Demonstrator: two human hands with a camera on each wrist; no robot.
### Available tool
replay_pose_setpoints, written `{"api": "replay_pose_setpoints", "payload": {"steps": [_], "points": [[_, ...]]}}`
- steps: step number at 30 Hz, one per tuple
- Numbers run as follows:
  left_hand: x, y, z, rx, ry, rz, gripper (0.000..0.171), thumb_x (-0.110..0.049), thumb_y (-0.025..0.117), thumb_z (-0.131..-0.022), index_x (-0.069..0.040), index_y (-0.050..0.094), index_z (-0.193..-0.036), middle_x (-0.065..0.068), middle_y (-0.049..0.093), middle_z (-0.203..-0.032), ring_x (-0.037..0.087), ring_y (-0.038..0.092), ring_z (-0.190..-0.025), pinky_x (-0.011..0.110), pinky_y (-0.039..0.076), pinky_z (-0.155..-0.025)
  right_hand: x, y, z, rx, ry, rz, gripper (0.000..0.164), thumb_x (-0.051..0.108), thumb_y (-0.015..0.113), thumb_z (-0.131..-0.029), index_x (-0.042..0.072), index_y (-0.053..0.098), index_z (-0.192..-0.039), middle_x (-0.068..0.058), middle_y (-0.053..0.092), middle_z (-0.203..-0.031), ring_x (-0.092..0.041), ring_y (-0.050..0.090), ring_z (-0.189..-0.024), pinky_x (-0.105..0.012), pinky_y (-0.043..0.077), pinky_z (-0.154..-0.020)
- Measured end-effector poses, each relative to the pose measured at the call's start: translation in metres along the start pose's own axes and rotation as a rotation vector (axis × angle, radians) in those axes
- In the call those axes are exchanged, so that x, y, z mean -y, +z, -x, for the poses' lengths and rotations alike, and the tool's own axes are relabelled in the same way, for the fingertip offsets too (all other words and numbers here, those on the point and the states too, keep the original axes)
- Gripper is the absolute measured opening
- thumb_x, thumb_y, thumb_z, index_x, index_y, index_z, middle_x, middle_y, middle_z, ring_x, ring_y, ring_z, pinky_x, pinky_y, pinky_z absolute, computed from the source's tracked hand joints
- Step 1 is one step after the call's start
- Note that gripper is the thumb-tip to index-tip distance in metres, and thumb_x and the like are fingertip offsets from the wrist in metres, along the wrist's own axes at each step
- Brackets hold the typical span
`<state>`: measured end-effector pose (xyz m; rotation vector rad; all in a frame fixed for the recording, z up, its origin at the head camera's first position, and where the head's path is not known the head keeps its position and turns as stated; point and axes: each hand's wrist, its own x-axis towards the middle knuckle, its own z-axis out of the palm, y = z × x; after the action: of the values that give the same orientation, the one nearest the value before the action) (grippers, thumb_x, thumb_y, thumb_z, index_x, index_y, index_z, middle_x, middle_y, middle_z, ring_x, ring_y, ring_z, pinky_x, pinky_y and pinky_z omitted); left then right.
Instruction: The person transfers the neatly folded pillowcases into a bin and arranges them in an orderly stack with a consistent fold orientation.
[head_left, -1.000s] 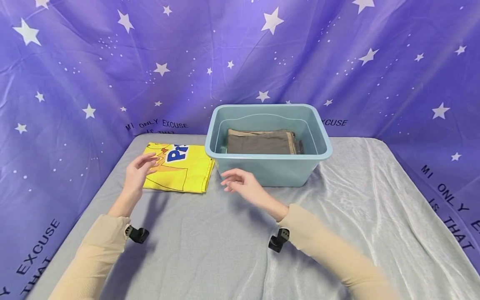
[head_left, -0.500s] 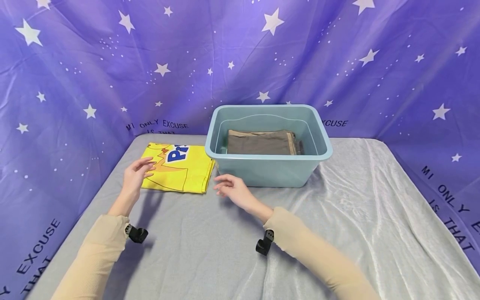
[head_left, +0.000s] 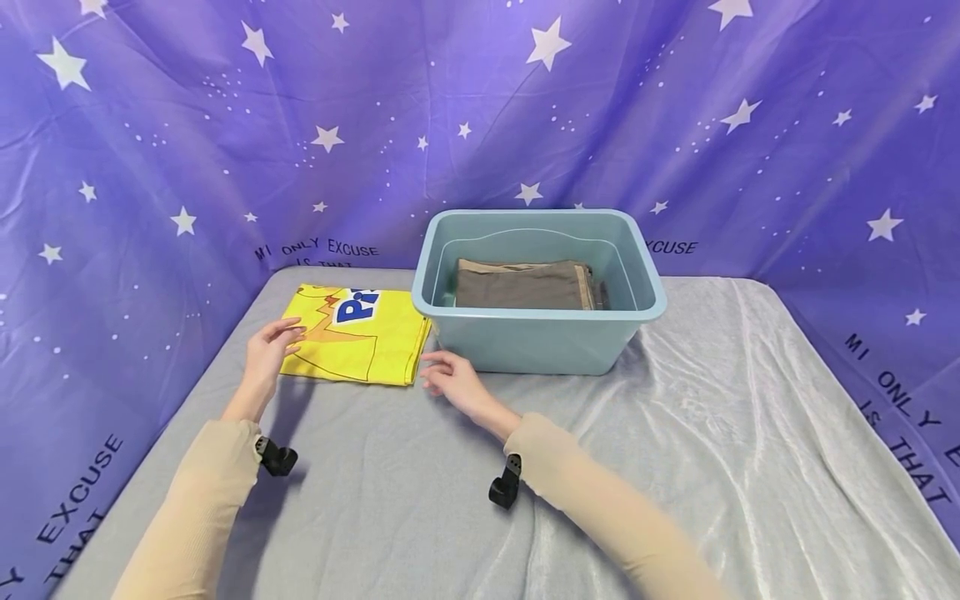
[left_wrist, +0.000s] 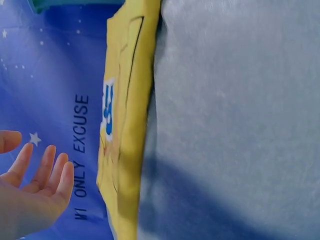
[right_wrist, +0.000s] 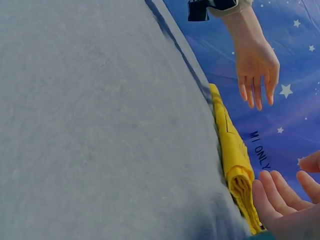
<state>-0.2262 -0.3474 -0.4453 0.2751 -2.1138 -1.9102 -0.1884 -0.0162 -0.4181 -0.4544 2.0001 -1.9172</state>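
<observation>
A folded yellow cloth (head_left: 352, 354) with a cartoon print and blue lettering lies at the left of the table, its layered fold (right_wrist: 240, 187) showing in the right wrist view. Over its left edge hovers my left hand (head_left: 264, 358), fingers loosely bent and holding nothing; the left wrist view has that hand (left_wrist: 40, 200) apart from the cloth (left_wrist: 132, 115). My right hand (head_left: 461, 387) is at the cloth's front right corner, fingers relaxed, nothing in them. In the right wrist view both my right hand (right_wrist: 295, 212) and left hand (right_wrist: 257, 65) appear, palms facing.
Right beside the cloth stands a blue-grey plastic bin (head_left: 540, 343) holding a folded grey-brown garment (head_left: 517, 287) with tan edges. A grey velvety cover (head_left: 405, 500) spreads over the table. Purple star-printed curtain (head_left: 405, 108) encloses the back and sides.
My right hand has moved left, from in front of the bin to the yellow cloth's right corner. The left hand has shifted slightly left and down. Cloth and bin stay put.
</observation>
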Motion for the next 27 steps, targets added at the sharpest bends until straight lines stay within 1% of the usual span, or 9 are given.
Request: {"api": "replay_pose_setpoints", "payload": {"steps": [5, 6, 8, 10, 14, 17, 20, 23, 27], "points": [[-0.043, 0.015, 0.027, -0.012, -0.029, -0.137, 0.036, -0.013, 0.048, -0.089, 0.006, 0.049, -0.118, -0.016, 0.057, -0.081, 0.001, 0.053, -0.08, 0.017, 0.045, -0.074, -0.006, 0.004, -0.009, -0.017, 0.017, -0.014, 0.034, -0.001, 0.044, -0.088, -0.011, 0.044, -0.12, -0.031, 0.054, -0.106, -0.043, 0.052, -0.095, -0.044, 0.047, -0.076], [-0.049, 0.017, 0.03, -0.017, -0.032, -0.17, 0.035, -0.013, 0.046, -0.089, 0.007, 0.049, -0.118, -0.017, 0.055, -0.081, 0.0, 0.052, -0.081, 0.018, 0.044, -0.075, -0.007, 0.004, -0.01, -0.02, 0.021, -0.016, 0.034, -0.002, 0.045, -0.088, -0.011, 0.044, -0.121, -0.032, 0.054, -0.106, -0.044, 0.052, -0.096, -0.046, 0.046, -0.077], [-0.054, 0.019, 0.032, -0.03, -0.06, -0.182, 0.031, -0.012, 0.045, -0.09, 0.004, 0.05, -0.116, -0.018, 0.054, -0.08, 0.0, 0.051, -0.082, 0.019, 0.043, -0.077, -0.009, 0.005, -0.013, -0.026, 0.031, -0.02, 0.035, -0.002, 0.045, -0.088, -0.012, 0.042, -0.121, -0.032, 0.053, -0.107, -0.044, 0.051, -0.096, -0.048, 0.045, -0.079], [-0.056, 0.019, 0.032, -0.038, -0.082, -0.2, 0.03, -0.013, 0.045, -0.09, 0.002, 0.05, -0.116, -0.019, 0.053, -0.08, 0.0, 0.051, -0.085, 0.021, 0.042, -0.081, -0.011, 0.007, -0.016, -0.044, 0.042, -0.01, 0.036, -0.001, 0.045, -0.088, -0.01, 0.042, -0.123, -0.03, 0.053, -0.109, -0.042, 0.051, -0.096, -0.047, 0.045, -0.08], [-0.052, 0.017, 0.026, -0.055, -0.088, -0.227, 0.034, -0.014, 0.045, -0.09, 0.006, 0.048, -0.118, -0.018, 0.052, -0.08, -0.002, 0.048, -0.085, 0.026, 0.038, -0.086, -0.014, 0.011, -0.02, -0.09, 0.048, 0.044, 0.038, 0.003, 0.047, -0.088, -0.006, 0.043, -0.125, -0.026, 0.052, -0.113, -0.034, 0.053, -0.1, -0.039, 0.047, -0.08], [-0.048, 0.015, 0.022, -0.064, -0.088, -0.253, 0.037, -0.015, 0.046, -0.09, 0.008, 0.047, -0.12, -0.014, 0.055, -0.084, -0.005, 0.046, -0.083, 0.025, 0.036, -0.088, -0.016, 0.014, -0.024, -0.113, 0.062, 0.08, 0.041, 0.006, 0.048, -0.088, -0.003, 0.043, -0.127, -0.023, 0.05, -0.119, -0.031, 0.05, -0.107, -0.036, 0.045, -0.085], [-0.047, 0.014, 0.02, -0.064, -0.095, -0.293, 0.039, -0.017, 0.045, -0.091, 0.008, 0.046, -0.121, 0.001, 0.057, -0.1, -0.005, 0.046, -0.084, 0.027, 0.036, -0.091, -0.016, 0.017, -0.027, -0.12, 0.091, 0.088, 0.044, 0.008, 0.049, -0.088, 0.001, 0.039, -0.131, -0.021, 0.044, -0.125, -0.03, 0.045, -0.114, -0.037, 0.04, -0.091], [-0.047, 0.013, 0.019, -0.045, -0.105, -0.327, 0.041, -0.019, 0.041, -0.092, 0.007, 0.044, -0.123, 0.016, 0.05, -0.119, -0.002, 0.045, -0.089, 0.031, 0.035, -0.094, -0.016, 0.019, -0.029, -0.125, 0.104, 0.083, 0.048, 0.009, 0.049, -0.088, 0.002, 0.035, -0.134, -0.021, 0.04, -0.129, -0.031, 0.042, -0.116, -0.038, 0.038, -0.094], [-0.045, 0.009, 0.017, -0.028, -0.122, -0.352, 0.044, -0.021, 0.037, -0.093, 0.005, 0.041, -0.128, 0.021, 0.041, -0.13, 0.011, 0.045, -0.103, 0.032, 0.035, -0.095, -0.017, 0.022, -0.032, -0.131, 0.097, 0.09, 0.05, 0.01, 0.049, -0.089, 0.001, 0.032, -0.135, -0.022, 0.037, -0.131, -0.032, 0.041, -0.118, -0.038, 0.037, -0.094]]}}
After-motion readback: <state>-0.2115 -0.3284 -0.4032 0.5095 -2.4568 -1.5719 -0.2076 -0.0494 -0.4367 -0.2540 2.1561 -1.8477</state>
